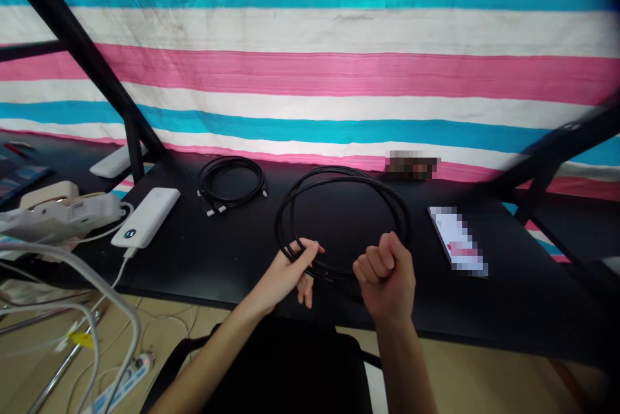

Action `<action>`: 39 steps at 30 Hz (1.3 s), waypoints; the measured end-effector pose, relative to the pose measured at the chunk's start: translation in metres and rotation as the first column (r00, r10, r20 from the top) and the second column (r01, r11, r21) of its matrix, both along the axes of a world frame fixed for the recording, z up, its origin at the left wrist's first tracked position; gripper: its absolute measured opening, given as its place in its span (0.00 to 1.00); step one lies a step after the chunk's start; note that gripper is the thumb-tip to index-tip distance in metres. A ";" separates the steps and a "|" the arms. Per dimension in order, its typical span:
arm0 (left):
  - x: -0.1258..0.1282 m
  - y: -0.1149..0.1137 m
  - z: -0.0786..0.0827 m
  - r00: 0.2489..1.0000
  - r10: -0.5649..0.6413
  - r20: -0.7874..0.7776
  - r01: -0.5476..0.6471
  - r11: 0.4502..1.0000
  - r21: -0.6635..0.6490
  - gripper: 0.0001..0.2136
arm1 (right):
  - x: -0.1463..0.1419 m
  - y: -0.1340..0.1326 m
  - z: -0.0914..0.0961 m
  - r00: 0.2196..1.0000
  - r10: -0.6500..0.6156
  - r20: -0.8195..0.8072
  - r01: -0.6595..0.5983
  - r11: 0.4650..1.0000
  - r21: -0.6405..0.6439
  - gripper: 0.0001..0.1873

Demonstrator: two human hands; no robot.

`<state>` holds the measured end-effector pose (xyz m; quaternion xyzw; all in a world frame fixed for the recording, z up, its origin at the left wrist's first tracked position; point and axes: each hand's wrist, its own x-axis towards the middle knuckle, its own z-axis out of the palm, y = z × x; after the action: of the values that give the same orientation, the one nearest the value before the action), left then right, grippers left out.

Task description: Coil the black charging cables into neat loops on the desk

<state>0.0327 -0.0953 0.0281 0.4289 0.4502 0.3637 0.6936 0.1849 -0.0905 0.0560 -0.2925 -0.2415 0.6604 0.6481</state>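
A black cable (334, 175) lies in wide, loose loops at the middle of the black desk. My left hand (293, 272) has the near left side of these loops pinched between thumb and fingers, with the lower fingers hanging loose. At the right side of the coil, my right hand (387, 275) is closed in a fist, thumb uppermost. Strands of the cable pass behind this fist; whatever is inside it is hidden. Farther left, a smaller coiled black cable (232, 201) with light-coloured plugs rests on the desk, apart from both hands.
A white power bank (145, 217) with a plugged-in lead is on the left, beside a white power strip (62, 217) and tangled cords. A phone (458, 239), partly pixelated, lies right. A pixelated object (411, 165) sits at the back against a striped sheet (310, 72). Dark frame bars slant at both sides.
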 end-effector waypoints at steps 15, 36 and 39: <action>-0.015 -0.005 -0.003 0.934 0.330 -0.139 -0.272 0.906 0.325 0.27 | 0.009 -0.003 -0.007 0.990 -0.044 0.135 0.034 0.997 0.075 0.30; -0.015 -0.009 0.001 0.996 0.031 -0.079 -0.026 0.998 0.064 0.27 | 0.005 -0.011 -0.015 0.990 0.114 0.080 -0.127 0.974 0.185 0.28; -0.021 -0.008 0.004 0.979 -0.026 -0.200 0.041 0.996 0.073 0.23 | 0.009 -0.009 -0.014 0.990 0.140 0.006 -0.138 0.965 0.225 0.27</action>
<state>0.0112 -0.1028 0.0325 0.4971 0.4958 0.3243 0.6340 0.1936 -0.0999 0.0418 -0.1962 -0.3312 0.6740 0.6304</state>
